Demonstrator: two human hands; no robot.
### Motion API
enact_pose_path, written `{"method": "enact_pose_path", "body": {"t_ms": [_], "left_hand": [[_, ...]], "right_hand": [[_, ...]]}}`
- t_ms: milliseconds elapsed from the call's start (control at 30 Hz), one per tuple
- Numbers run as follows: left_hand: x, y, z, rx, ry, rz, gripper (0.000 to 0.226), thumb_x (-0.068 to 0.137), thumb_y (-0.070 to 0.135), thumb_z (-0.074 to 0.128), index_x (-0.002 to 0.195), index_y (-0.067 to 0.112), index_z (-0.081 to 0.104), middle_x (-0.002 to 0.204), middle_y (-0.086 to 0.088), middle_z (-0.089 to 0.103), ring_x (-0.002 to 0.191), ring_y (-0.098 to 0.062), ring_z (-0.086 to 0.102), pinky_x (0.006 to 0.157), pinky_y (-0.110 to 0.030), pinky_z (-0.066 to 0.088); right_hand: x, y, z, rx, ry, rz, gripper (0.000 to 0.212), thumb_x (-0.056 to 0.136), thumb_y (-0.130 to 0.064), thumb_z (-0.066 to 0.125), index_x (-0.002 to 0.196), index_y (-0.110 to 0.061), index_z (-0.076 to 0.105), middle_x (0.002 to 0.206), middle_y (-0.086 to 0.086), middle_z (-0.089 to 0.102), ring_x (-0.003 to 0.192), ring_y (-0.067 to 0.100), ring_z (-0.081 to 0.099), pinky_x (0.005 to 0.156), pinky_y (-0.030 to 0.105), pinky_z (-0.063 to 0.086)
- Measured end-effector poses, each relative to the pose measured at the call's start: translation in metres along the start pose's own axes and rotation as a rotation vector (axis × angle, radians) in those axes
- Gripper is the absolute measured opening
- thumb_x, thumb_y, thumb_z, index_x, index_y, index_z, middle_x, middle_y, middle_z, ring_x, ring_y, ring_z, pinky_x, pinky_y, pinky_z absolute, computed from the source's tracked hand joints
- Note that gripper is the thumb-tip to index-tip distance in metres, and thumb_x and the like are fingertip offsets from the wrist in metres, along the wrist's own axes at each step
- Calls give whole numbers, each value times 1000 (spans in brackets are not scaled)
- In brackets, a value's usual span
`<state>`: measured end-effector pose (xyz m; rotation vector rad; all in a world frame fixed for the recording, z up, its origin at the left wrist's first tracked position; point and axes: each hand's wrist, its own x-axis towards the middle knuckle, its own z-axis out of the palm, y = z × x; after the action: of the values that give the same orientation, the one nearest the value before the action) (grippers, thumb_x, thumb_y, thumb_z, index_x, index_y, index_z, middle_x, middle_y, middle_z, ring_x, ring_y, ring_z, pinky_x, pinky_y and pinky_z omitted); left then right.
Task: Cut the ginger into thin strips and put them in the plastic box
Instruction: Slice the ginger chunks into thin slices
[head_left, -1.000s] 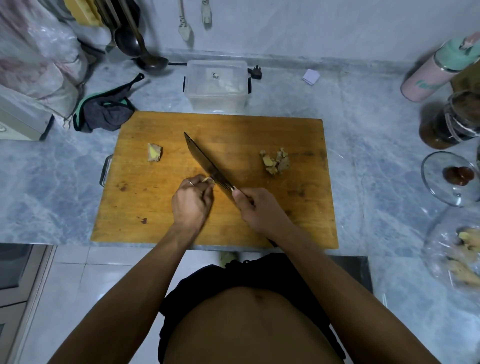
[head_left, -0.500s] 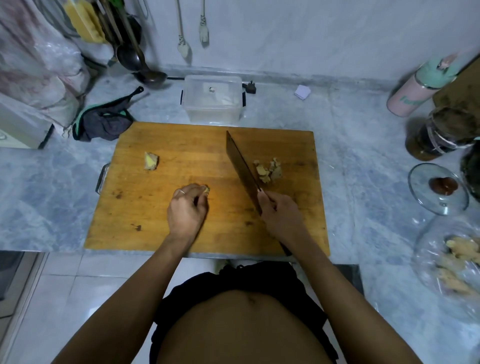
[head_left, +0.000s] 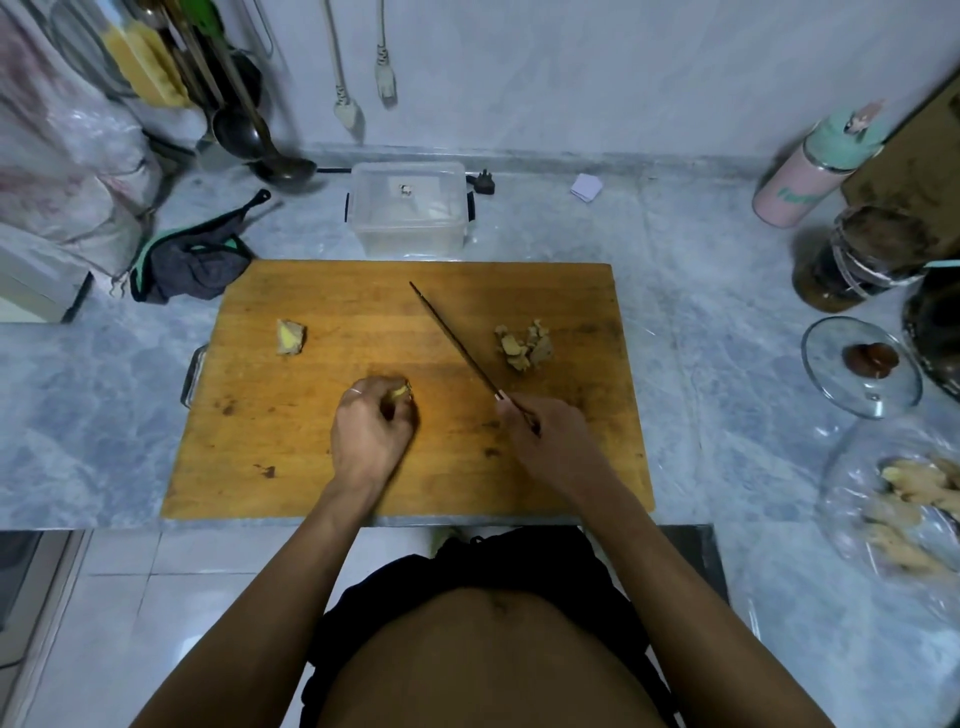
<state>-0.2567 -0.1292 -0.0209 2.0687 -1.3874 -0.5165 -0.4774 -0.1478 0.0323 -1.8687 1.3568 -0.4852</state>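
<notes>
ginger piece (head_left: 399, 392) mostly hidden, perhaps pinched

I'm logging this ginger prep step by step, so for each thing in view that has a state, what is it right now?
left hand: fingers curled round a small ginger piece on the cutting board.
right hand: grips the knife, blade edge-up to the camera, between the hands' piece and the pile.
ginger pile: cut, on the board.
ginger chunk: uncut, lying apart.
plastic box: lid on.

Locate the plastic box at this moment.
In the head view, the plastic box sits on the counter just beyond the cutting board's far edge, near the wall.
</notes>
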Motion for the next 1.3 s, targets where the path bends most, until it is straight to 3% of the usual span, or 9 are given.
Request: {"method": "enact_pose_path", "body": {"t_ms": [333, 533, 633, 700, 833, 933, 1100, 1200, 1300], "left_hand": [[8, -7, -1, -81, -20, -73, 24, 86, 7, 67, 108, 12, 73, 109, -6, 71, 101, -22, 63, 86, -18, 40], [2, 3, -11, -282, 182, -340, 23, 88, 13, 71, 110, 14, 70, 92, 3, 66, 88, -11, 59, 79, -14, 40], [7, -3, -20, -382, 219, -488, 23, 87, 12, 70, 109, 18, 68, 96, 6, 65, 91, -9, 57, 84, -16, 41], [14, -10, -24, -459, 203, -579, 23, 86, 14, 73, 107, 20, 68, 100, 7, 65, 95, -11, 58, 89, -21, 44], [26, -14, -25, -610, 183, -673, 16, 83, 13, 74, 96, 22, 72, 97, 3, 71, 97, -16, 65, 93, -29, 51], [25, -19, -23, -473, 166, -669, 14, 82, 16, 74, 94, 22, 73, 96, 3, 72, 96, -18, 66, 91, -28, 52], [18, -25, -23, -384, 238, -715, 15, 81, 21, 76, 96, 16, 75, 92, 0, 72, 89, -18, 67, 85, -28, 54], [18, -21, -22, -486, 251, -807, 13, 80, 18, 79, 92, 15, 74, 90, -5, 72, 84, -22, 70, 85, -36, 58], [18, -13, -17, -655, 260, -876, 10, 80, 9, 80, 85, 11, 72, 89, -15, 73, 62, -20, 68, 73, -38, 61]], "right_hand": [[-4, 10, -16, 116, 42, 75, 34, 105, -41, 44, 73, -37, 56, 53, -15, 51, 49, 2, 47, 50, 16, 33], [-1, -7, 2, 126, -80, 49, 32, 105, -41, 43, 95, -24, 68, 62, -12, 55, 53, -1, 52, 53, 16, 37], [5, -14, 8, 140, -138, 66, 37, 105, -41, 45, 103, -15, 71, 70, 3, 64, 68, 19, 64, 64, 38, 53], [9, -17, 10, 159, -170, 57, 38, 104, -42, 45, 99, -13, 70, 71, 7, 63, 75, 32, 65, 68, 47, 54], [18, -28, 9, 130, -215, 43, 37, 105, -40, 44, 93, -15, 68, 70, 11, 63, 72, 32, 64, 60, 37, 47], [24, -33, 5, 124, -281, 42, 40, 105, -41, 45, 92, -10, 67, 75, 21, 63, 62, 23, 56, 60, 33, 42], [38, -38, 0, 117, -393, -8, 50, 105, -42, 44, 77, -1, 51, 66, 22, 50, 69, 43, 57, 57, 44, 44], [47, -40, 2, 102, -430, 17, 48, 105, -43, 45, 83, -3, 56, 72, 26, 53, 71, 44, 58, 59, 51, 50], [58, -42, 4, 73, -448, 1, 38, 104, -44, 45, 75, -26, 60, 61, 5, 51, 61, 34, 60, 51, 45, 49]]}}
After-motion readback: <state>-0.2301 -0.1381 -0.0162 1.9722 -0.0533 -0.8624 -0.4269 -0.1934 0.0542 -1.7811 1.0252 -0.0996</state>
